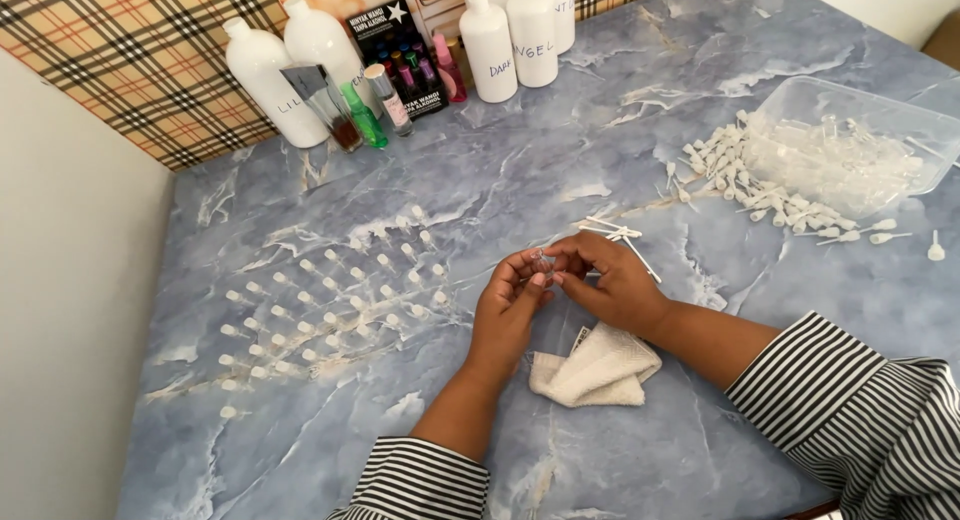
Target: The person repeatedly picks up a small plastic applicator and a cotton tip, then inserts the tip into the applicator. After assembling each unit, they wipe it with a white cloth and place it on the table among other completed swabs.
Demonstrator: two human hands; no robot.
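1. Blue-grey marbled table: this is the work surface. A plaid-patterned wall panel runs behind its far left edge.
2. Far left, rear: two tall white plastic bottles stand upright side by side. Just beside them stand a dark-capped glass bottle, a green vial and a clear vial.
3. Left centre: rows of small clear vials with white caps stand upright in a loose grid on the table surface, well apart from the hands.
4. Rear centre: a black display box holding small coloured bottles stands against the wall. More white bottles stand to its right.
5. Centre: the left hand is partly closed, with thumb and fingertips pinched on a small clear vial. The vial is held above the table, between both hands.
6. Centre: the right hand is curled, its fingertips meeting the same vial from the other side. Both wrists emerge from black-and-white striped sleeves.
7. Below the hands: a folded cream cloth lies on the table, near the right wrist.
8. Just beyond the right hand: a few thin white dip tubes lie loose on the surface.
9. Right: a heap of white spray tops is spread beside a clear plastic tray filled with more clear parts.
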